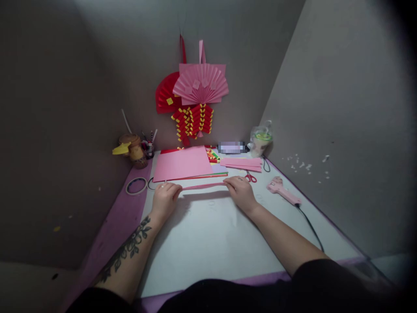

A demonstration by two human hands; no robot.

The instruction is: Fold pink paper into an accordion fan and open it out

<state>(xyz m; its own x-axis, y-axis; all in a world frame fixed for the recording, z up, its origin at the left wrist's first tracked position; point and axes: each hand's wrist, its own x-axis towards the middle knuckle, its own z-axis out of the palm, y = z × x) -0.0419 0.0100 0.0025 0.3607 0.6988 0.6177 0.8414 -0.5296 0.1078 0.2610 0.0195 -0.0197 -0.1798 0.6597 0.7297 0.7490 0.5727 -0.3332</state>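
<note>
Furthest left of the hands, a tape ring [136, 186] lies on the purple border of the table [208, 243], close to the table's left edge and just beside the left hand [165, 199]. That hand rests on the white surface with its fingers pinched on the left end of a narrow folded pink strip [203, 186]. The strip runs flat and taut across to the right hand [240, 191], which grips its other end the same way; how many folds the strip has is hard to make out. Just beyond the strip, a large pink sheet [182, 163] lies over a stack of coloured paper, leaving little free room behind the hands. Toward the person, the white surface between the forearms is bare and open. Red scissors [250, 177] sit just behind the right hand, probably partly hidden by its fingers. Right of that hand lies a pink glue gun [282, 190], its black cord trailing toward the near right edge, where the wall stands close. Dark clothing cuts off the near table edge.
</note>
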